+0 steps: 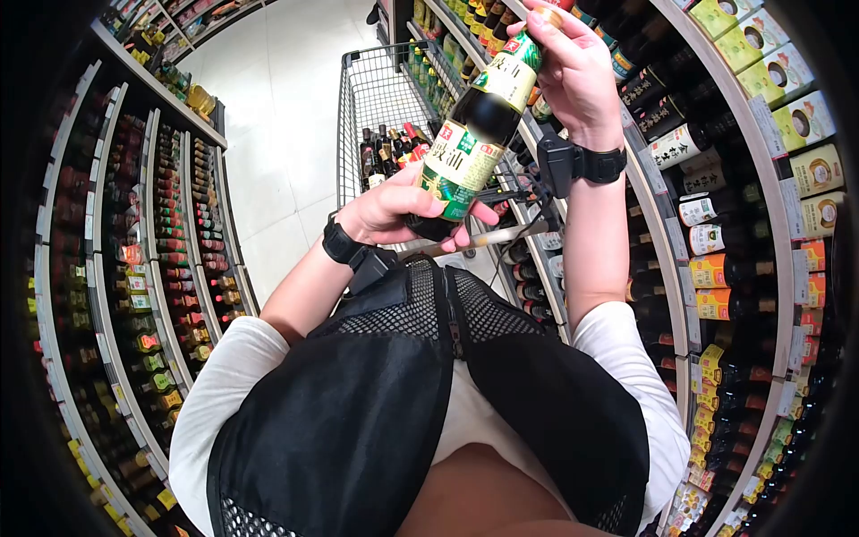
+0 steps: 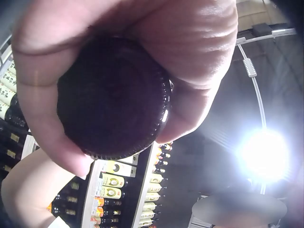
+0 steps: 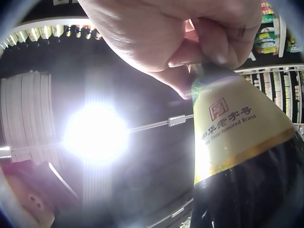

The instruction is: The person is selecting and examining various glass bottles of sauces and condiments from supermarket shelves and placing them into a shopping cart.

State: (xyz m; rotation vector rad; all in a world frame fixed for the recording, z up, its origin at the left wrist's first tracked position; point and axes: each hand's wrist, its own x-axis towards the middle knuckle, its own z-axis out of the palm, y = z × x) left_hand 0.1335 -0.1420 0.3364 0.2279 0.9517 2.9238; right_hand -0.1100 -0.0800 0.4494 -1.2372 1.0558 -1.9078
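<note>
A dark soy sauce bottle [image 1: 488, 116] with green and cream labels tilts up to the right in front of the chest in the head view. Around its lower end curl the fingers and thumb of my left hand [image 1: 386, 208]. My right hand [image 1: 580, 76] pinches the neck just below the cap. From the left wrist, the round dark base of the bottle [image 2: 114, 99] fills the grip between thumb and fingers. In the right wrist view, the fingertips close on the neck above a cream shoulder label [image 3: 232, 123].
A wire shopping cart [image 1: 358, 85] stands ahead, with several dark bottles [image 1: 385, 152] inside. Its handle [image 1: 510, 235] is just beyond the body. Shelves of bottles line the left [image 1: 148, 259] and the right [image 1: 667, 224]. Pale floor tiles [image 1: 268, 116] run between them.
</note>
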